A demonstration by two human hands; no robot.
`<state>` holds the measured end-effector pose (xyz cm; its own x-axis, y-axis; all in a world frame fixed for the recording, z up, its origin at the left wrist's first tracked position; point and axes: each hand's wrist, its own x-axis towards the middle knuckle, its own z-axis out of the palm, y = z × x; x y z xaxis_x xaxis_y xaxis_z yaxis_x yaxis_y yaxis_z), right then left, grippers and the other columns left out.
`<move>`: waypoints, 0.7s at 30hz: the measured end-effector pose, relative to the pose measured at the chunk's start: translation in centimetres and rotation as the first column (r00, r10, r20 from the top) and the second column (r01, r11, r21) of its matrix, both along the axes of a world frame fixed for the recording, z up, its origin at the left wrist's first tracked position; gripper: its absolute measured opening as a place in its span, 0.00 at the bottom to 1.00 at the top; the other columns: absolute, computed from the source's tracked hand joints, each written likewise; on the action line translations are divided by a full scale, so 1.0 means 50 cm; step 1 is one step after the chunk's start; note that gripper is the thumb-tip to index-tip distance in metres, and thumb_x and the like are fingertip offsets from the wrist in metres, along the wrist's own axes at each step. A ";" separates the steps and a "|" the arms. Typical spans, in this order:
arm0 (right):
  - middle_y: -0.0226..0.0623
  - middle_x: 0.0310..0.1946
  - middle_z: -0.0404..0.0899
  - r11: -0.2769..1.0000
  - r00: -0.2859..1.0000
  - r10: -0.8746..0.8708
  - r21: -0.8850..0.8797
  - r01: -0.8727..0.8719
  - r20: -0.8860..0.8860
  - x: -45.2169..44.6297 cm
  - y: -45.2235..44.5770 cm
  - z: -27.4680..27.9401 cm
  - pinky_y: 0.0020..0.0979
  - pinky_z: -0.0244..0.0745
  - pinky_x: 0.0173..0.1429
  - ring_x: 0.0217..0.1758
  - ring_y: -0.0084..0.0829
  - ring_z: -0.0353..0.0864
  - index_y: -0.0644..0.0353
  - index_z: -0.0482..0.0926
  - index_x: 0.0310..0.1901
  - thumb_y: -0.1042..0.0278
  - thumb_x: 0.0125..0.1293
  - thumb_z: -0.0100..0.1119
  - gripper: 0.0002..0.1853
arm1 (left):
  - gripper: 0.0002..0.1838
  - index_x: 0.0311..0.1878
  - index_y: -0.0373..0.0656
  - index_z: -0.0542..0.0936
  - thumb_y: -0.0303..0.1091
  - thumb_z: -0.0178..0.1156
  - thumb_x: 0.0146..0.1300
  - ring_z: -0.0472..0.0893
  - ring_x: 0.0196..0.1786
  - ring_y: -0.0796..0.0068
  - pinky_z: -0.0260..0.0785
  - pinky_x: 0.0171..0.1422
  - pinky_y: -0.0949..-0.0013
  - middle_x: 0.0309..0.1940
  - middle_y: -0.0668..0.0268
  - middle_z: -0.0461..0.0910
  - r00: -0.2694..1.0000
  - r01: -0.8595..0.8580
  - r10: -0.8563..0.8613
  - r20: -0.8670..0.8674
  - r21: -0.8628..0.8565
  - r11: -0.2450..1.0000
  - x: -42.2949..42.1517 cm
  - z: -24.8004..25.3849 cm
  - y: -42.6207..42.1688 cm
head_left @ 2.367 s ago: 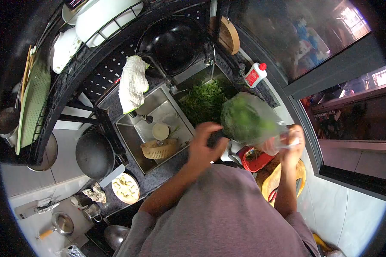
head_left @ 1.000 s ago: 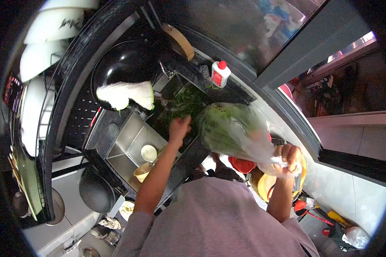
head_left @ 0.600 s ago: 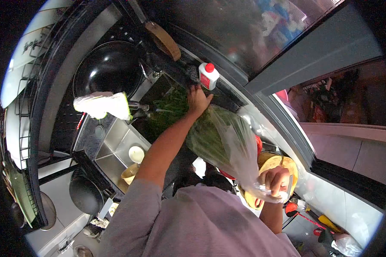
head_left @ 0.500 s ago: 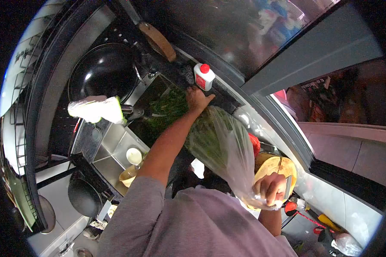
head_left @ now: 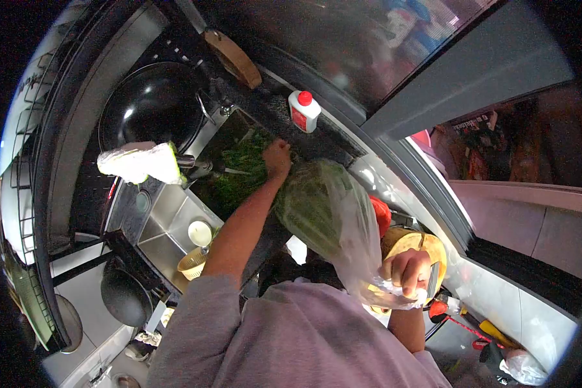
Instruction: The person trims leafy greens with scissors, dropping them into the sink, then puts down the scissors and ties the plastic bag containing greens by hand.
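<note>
My left hand (head_left: 277,159) is at the right edge of a heap of leafy greens (head_left: 246,165), its fingers curled. What they hold, if anything, is hidden. The greens lie on a dark rectangular surface. My right hand (head_left: 409,271) is closed around the gathered end of a clear plastic bag (head_left: 349,239). Green contents show through the bag's wider part, which lies just below my left hand. A white bottle with a red cap (head_left: 304,113) stands beyond my left hand, apart from it.
A black wok (head_left: 152,107) sits on the stove at the left. A white cloth (head_left: 141,163) hangs near the tap (head_left: 197,168). Below are a steel sink (head_left: 168,255) and a yellowish basket (head_left: 193,264). A cut yellow gourd-like thing (head_left: 410,244) is beside my right hand.
My left hand has drawn away from the bottle, down and left toward the greens, and its fingers have curled in. My right hand keeps its hold on the bag.
</note>
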<state>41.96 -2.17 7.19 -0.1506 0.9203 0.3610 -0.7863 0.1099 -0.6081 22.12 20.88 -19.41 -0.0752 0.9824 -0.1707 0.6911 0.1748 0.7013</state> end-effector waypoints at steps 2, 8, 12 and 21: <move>0.34 0.19 0.72 0.995 0.992 -0.097 -0.020 0.099 0.075 -0.012 0.003 0.010 0.33 0.63 0.27 0.19 0.30 0.69 0.61 0.76 0.22 0.69 0.58 0.64 0.10 | 0.07 0.39 0.42 0.80 0.33 0.59 0.61 0.78 0.37 0.54 0.68 0.47 0.46 0.33 0.56 0.78 0.996 -0.016 0.013 0.093 0.026 1.000 -0.077 -0.073 -0.014; 0.26 0.23 0.60 0.936 0.918 -0.291 -0.121 0.332 0.269 -0.042 0.030 0.034 0.24 0.57 0.29 0.26 0.23 0.60 0.51 0.65 0.23 0.71 0.56 0.61 0.12 | 0.14 0.39 0.37 0.80 0.40 0.57 0.63 0.75 0.42 0.52 0.66 0.53 0.47 0.36 0.50 0.77 0.934 0.225 -0.277 -0.228 -0.228 0.947 -0.311 -0.203 -0.147; 0.24 0.23 0.60 0.934 0.805 -0.325 0.035 0.355 0.497 -0.067 0.080 0.082 0.23 0.57 0.31 0.25 0.21 0.58 0.52 0.64 0.25 0.65 0.58 0.64 0.15 | 0.17 0.36 0.35 0.80 0.42 0.54 0.65 0.75 0.42 0.51 0.67 0.51 0.48 0.38 0.48 0.77 0.907 0.118 -0.212 -0.364 -0.264 0.957 -0.314 -0.009 -0.216; 0.34 0.31 0.69 0.979 0.992 -0.067 -0.185 0.087 0.111 -0.137 0.127 0.088 0.24 0.62 0.29 0.29 0.23 0.65 0.63 0.71 0.36 0.62 0.57 0.66 0.16 | 0.13 0.43 0.40 0.83 0.39 0.62 0.61 0.82 0.45 0.63 0.74 0.48 0.63 0.44 0.56 0.81 0.918 0.126 -0.227 0.326 0.305 0.944 -0.293 0.283 -0.250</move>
